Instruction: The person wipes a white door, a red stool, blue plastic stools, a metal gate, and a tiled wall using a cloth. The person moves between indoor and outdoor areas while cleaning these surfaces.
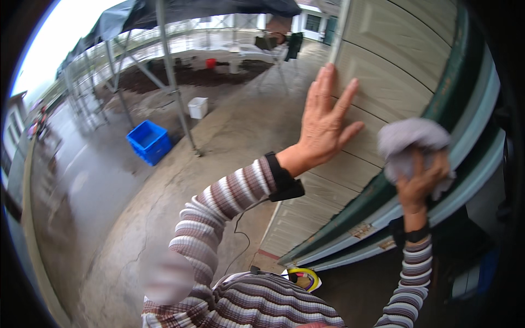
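My left hand (322, 119) is raised with its fingers spread, at the outer corner of a wall covered in cream panels (383, 69). Its palm faces the wall; whether it presses on the surface, I cannot tell. My right hand (424, 174) grips a bunched pale grey-lilac cloth (410, 133), blurred by motion. Behind the cloth, a dark green door frame (447, 88) meets the panels, with pale blue metal edging (473, 119) beside it. The cloth covers part of both, and its contact with them is unclear. Dark bands circle both my wrists.
A metal canopy post (170, 65) stands on the concrete floor (156, 205). Left of it sits a blue plastic crate (149, 143), with a white bucket (198, 107) behind. Farther off is a red bucket (211, 63). A thin cable (247, 238) hangs below my left sleeve.
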### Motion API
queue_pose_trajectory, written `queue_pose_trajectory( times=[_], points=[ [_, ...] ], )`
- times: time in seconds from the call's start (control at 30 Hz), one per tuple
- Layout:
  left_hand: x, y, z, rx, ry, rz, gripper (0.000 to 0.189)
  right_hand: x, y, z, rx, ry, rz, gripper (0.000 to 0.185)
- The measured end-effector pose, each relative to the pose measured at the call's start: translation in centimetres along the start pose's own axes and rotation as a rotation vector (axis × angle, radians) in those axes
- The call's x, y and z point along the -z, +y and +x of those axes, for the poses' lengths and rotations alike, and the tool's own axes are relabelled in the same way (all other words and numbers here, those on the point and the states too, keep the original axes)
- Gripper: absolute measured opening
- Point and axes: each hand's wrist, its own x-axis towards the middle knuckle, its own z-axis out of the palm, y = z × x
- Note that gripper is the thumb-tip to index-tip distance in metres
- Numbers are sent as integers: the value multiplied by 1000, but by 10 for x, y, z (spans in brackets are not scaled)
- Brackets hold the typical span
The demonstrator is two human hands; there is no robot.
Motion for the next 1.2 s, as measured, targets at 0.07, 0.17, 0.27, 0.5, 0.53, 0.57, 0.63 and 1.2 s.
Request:
queue_pose_trajectory(
  times=[0.07,0.17,0.27,0.5,0.53,0.57,0.63,1.2],
  points=[
    [-4,0,1,-17,9,73,82,6,-9,-33,103,-54,66,52],
    [-5,0,0,-51,31,199,80,4,2,-51,203,-104,46,49],
    [-6,-1,-1,-54,45,215,78,5,25,-21,114,-53,69,46],
    [-10,-5,-3,-44,57,180,76,16,77,143,-105,289,-63,54],
    [-10,-6,-3,-45,58,171,75,13,73,142,-101,275,-77,61],
    [-9,-5,-3,-51,59,176,73,13,67,132,-80,238,-96,61],
    [-7,-4,-2,-65,58,189,73,11,47,97,-123,83,-131,63],
    [123,21,-12,-394,-566,-27,46,111,95,142,71,75,-36,49]
  ],
)
